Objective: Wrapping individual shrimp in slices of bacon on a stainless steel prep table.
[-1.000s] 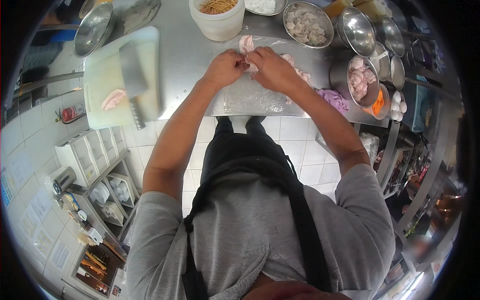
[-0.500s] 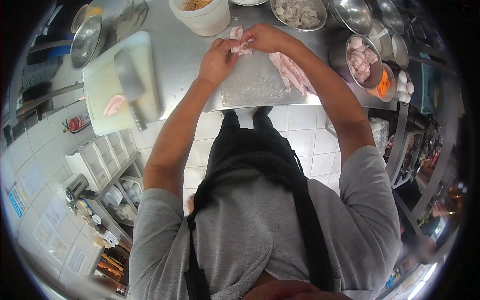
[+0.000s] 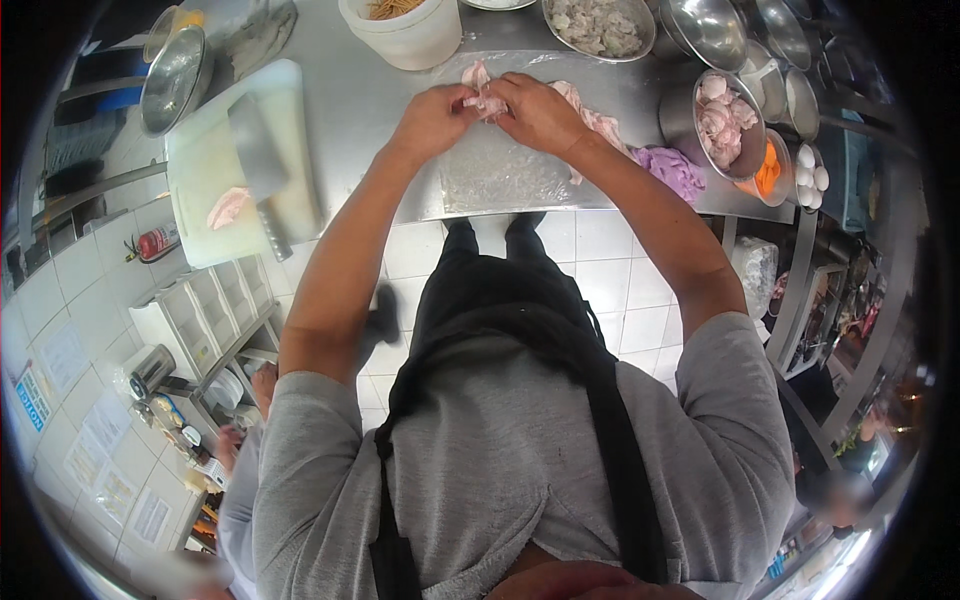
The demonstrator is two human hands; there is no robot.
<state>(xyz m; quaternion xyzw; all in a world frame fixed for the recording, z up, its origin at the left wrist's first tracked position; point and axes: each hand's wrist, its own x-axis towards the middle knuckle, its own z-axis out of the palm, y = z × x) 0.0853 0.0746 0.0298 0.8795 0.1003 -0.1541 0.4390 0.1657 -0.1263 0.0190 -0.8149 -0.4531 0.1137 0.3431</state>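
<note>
A pale pink strip of raw meat (image 3: 476, 76) lies at the far middle of the steel table, its near end bunched between my fingertips. My left hand (image 3: 436, 122) pinches that end from the left. From the right, my right hand (image 3: 541, 112) grips it too, fingers curled, close to the left one. Under and in front of the hands spreads a clear, wet-looking plastic sheet (image 3: 500, 175). More raw meat slices (image 3: 603, 125) lie beyond my right forearm, partly covered by it. A crumpled purple cloth (image 3: 672, 172) sits beside them.
At left, a cleaver (image 3: 257, 150) rests on a white cutting board (image 3: 190, 165) with one meat piece (image 3: 229, 207). A white tub (image 3: 405, 45) of thin sticks stands beyond my hands. Rightward are a meat-filled pot (image 3: 680, 120), a bowl of shrimp-like pieces (image 3: 600, 28) and eggs (image 3: 820, 178).
My right hand has come nearer to me and lower, and its forearm has shifted, uncovering the purple cloth. Another person's hands and shoe have appeared at the lower left.
</note>
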